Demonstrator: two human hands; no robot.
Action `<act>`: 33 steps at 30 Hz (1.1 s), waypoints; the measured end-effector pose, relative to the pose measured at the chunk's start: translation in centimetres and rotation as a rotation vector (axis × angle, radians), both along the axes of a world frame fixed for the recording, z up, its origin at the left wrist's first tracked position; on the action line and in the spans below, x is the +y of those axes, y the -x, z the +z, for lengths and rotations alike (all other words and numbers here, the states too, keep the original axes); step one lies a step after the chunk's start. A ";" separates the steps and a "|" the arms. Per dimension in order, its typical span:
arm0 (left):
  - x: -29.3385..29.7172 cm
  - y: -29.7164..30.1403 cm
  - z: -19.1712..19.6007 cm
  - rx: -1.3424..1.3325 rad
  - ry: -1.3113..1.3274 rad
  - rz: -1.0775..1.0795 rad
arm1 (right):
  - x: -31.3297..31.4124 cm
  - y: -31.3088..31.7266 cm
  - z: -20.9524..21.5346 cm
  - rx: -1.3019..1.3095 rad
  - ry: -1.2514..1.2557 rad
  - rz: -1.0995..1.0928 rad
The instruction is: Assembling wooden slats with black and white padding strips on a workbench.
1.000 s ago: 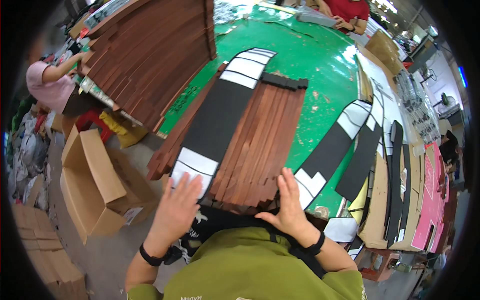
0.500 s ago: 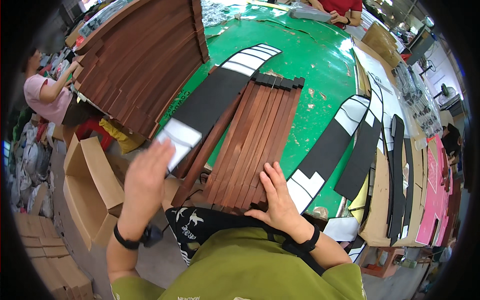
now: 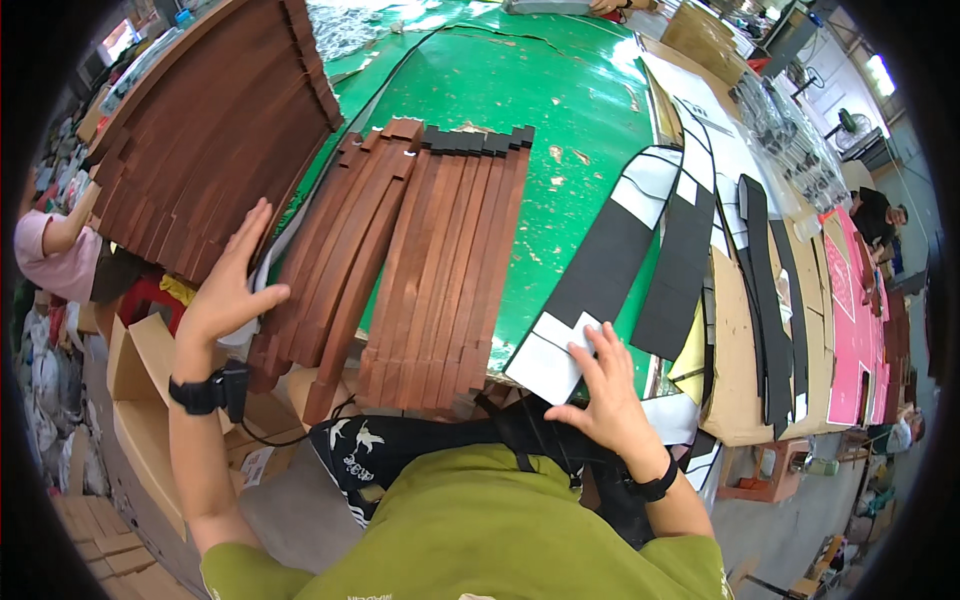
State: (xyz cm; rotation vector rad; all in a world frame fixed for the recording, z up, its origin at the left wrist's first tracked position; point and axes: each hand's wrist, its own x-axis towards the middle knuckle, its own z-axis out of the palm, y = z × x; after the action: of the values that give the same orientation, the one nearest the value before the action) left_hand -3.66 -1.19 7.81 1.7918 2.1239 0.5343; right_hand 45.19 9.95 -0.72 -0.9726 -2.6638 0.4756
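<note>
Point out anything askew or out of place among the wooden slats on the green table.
The left slat bundle is askew: it fans out at a slant, its near ends past the table edge, while the right bundle lies straight with black-tipped ends aligned. The left hand rests on the slanted bundle; the right hand presses a black-and-white strip.

Two hands [image 3: 235,290], three wooden slat stacks [image 3: 440,270], one green table [image 3: 560,90]

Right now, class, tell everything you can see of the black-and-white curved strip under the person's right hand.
The curved strip is long, flat and mostly matte black, looking like foam or card, with white patches at both ends. It lies on the green table, its near end overhanging the front edge. The right hand rests open on that white end. A similar strip lies beside it.
</note>
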 end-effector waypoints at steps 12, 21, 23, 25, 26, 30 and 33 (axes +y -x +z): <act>-9.4 -20.1 -9.9 0.313 -0.251 -0.214 | -1.4 0.2 -3.0 -0.049 -0.196 0.046; -2.2 -23.0 -15.0 0.344 -0.640 0.172 | 1.9 -3.3 -0.3 0.255 -0.268 -0.170; -1.6 -22.4 -15.3 0.409 -0.578 0.207 | 4.2 -5.4 -0.3 0.252 -0.300 -0.359; -0.8 -21.5 -16.1 0.409 -0.622 0.195 | 5.2 -6.8 0.7 0.169 -0.228 -0.528; -0.3 -21.0 -16.2 0.382 -0.647 0.175 | 5.6 -7.4 0.4 0.131 -0.213 -0.583; 0.0 -21.5 -15.4 0.325 -0.723 0.129 | 7.7 -8.2 -0.6 0.133 -0.132 -0.731; -0.7 -22.4 -15.1 0.325 -0.776 0.067 | 9.1 -6.7 -0.9 0.049 -0.182 -0.780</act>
State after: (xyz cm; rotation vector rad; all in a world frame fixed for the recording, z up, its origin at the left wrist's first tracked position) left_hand 18.74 -1.88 -7.31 2.3267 2.3861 1.3048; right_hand 51.87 19.06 -1.58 -1.7593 -2.0007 0.0753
